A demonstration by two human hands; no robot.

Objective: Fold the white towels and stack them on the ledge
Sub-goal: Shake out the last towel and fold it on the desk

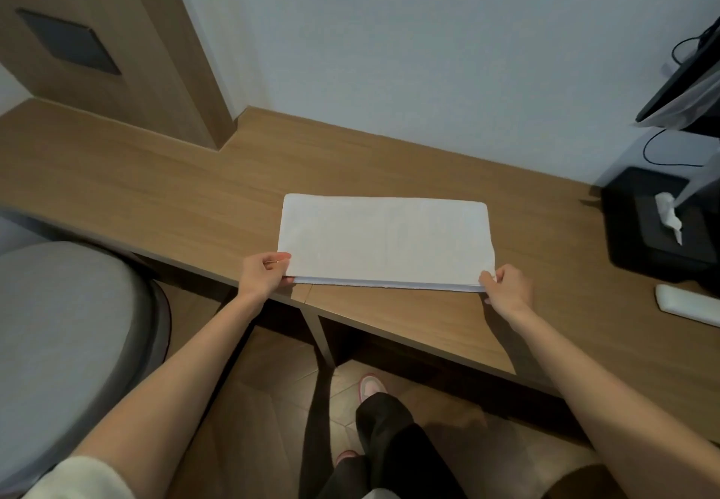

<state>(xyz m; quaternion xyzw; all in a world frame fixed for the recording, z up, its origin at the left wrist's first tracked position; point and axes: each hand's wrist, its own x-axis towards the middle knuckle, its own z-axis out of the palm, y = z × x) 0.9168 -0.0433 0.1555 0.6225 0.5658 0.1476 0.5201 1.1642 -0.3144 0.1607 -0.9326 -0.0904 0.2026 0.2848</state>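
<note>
White rectangular cloth towel [385, 239], folded in layers, lying flat on the brown wood-grain bench [156, 194], its near long edge close to the bench's front edge. Left hand [265, 272] at the towel's near left corner, fingers [278, 260] closed in a pinch on the layered edge. Right hand [506, 288] at the towel's near right corner, fingers [487, 278] pinching the edge likewise. Right of the towel, apart from it: a black square tissue box [639, 233] with a white tissue standing out of its top, and nearer the front edge a flat white oblong object [685, 303], its kind not discernible. Beyond the box, a tilted black screen [678, 81] with a thin black cable [662, 151]. Left of the towel and below bench level, a round grey padded seat [66, 327]. Far left behind the towel, a wooden panel bearing a dark rectangular plate [68, 40]. The bench surface directly around the towel carries nothing touching it.
</note>
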